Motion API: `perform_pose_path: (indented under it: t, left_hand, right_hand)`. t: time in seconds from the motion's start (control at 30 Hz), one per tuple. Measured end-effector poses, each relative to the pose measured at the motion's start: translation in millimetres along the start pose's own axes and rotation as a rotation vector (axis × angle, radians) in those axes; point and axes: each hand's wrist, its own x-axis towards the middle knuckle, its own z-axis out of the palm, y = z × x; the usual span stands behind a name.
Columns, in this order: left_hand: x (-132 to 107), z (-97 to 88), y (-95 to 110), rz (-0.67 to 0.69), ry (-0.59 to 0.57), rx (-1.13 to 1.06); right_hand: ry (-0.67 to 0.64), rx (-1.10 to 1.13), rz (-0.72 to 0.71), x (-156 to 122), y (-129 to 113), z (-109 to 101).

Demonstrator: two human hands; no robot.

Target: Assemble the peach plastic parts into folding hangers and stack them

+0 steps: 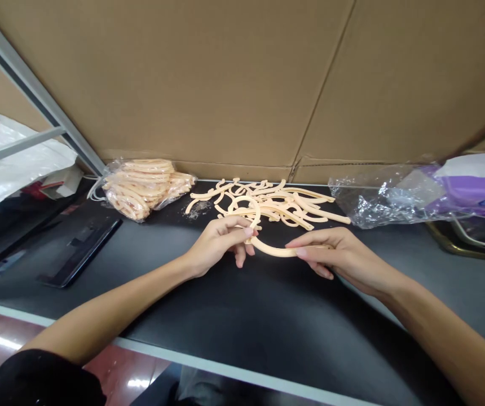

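My left hand (pixel 221 241) and my right hand (pixel 331 254) hold one curved cream plastic piece (pixel 273 250) between them, just above the black table (pixel 234 316). The left fingers pinch its left end, where a ring-shaped part (pixel 248 211) rises. The right fingers close on its right end. Right behind the hands lies a loose pile of several similar cream curved pieces (pixel 276 203).
A clear bag of more cream pieces (pixel 141 186) lies at the back left. A dark flat device (pixel 79 248) lies left of it. Crumpled clear plastic (pixel 378 197) and a purple pack (pixel 479 194) sit at the right. A cardboard wall (pixel 225 84) stands behind.
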Motion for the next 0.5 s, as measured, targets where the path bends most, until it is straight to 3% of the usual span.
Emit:
perform_pose_path:
  t: [0.17, 0.3, 0.5]
  left_hand:
    - [0, -1.5, 3, 0.125, 0.065, 0.184]
    - [-2, -0.6, 2, 0.166, 0.163, 0.195]
    - [-3, 1.0, 2, 0.193, 0.27, 0.162]
  right_hand:
    - [0.045, 0.076, 0.005, 0, 1, 5]
    - [0.049, 0.088, 0.011, 2, 4, 10]
    - [0.029, -0.136, -0.034, 0, 6, 15]
